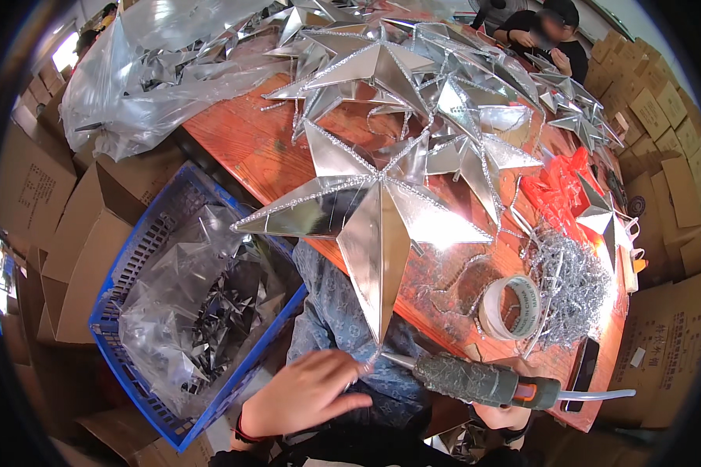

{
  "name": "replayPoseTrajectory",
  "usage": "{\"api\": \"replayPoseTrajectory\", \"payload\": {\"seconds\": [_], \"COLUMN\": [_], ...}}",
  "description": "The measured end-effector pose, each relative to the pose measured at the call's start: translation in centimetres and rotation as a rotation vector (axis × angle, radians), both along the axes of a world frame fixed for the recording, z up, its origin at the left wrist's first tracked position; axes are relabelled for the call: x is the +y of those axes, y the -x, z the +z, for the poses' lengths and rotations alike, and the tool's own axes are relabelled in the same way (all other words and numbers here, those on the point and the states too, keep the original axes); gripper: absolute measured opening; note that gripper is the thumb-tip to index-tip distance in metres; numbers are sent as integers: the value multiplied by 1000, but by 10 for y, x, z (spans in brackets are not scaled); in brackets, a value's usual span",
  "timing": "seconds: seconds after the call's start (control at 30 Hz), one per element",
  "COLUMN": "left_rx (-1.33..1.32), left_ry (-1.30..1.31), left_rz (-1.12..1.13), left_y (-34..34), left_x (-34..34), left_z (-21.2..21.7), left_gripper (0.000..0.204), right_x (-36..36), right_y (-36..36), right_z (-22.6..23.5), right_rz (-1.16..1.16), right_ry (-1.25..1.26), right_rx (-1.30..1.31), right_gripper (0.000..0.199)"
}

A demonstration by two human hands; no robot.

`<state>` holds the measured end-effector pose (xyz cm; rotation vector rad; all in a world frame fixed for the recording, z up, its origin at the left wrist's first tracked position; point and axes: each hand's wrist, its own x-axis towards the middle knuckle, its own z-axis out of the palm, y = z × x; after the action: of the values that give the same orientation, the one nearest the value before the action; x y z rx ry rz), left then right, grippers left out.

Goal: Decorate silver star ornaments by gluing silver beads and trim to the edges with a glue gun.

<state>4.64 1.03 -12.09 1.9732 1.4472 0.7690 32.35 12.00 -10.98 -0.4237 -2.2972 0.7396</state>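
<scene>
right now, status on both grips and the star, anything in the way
Left grip by silver star's lower tip. Right grip holding glue gun, nozzle near that tip. Tape roll right of star, clear of nozzle.

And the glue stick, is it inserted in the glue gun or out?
Partly inserted: the pale glue stick protrudes from the rear of the glue gun.

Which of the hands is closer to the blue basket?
The left. The left hand is just to the right of the blue basket, by the big silver star's lower tip. The right hand is farther right, holding the glue gun.
</scene>
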Motion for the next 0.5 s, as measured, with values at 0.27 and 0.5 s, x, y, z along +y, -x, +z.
{"api": "replayPoseTrajectory", "payload": {"seconds": [0.27, 0.5], "left_rx": [116, 9], "left_ry": [97, 249], "left_rz": [301, 365], "left_y": [20, 39], "left_x": [1, -6], "left_z": [-72, -99], "left_gripper": [22, 19], "right_x": [-21, -16], "right_y": [1, -8], "right_z": [8, -7], "right_rz": [-280, -259], "right_ry": [419, -139], "right_rx": [-88, -285], "right_gripper": [33, 46]}}
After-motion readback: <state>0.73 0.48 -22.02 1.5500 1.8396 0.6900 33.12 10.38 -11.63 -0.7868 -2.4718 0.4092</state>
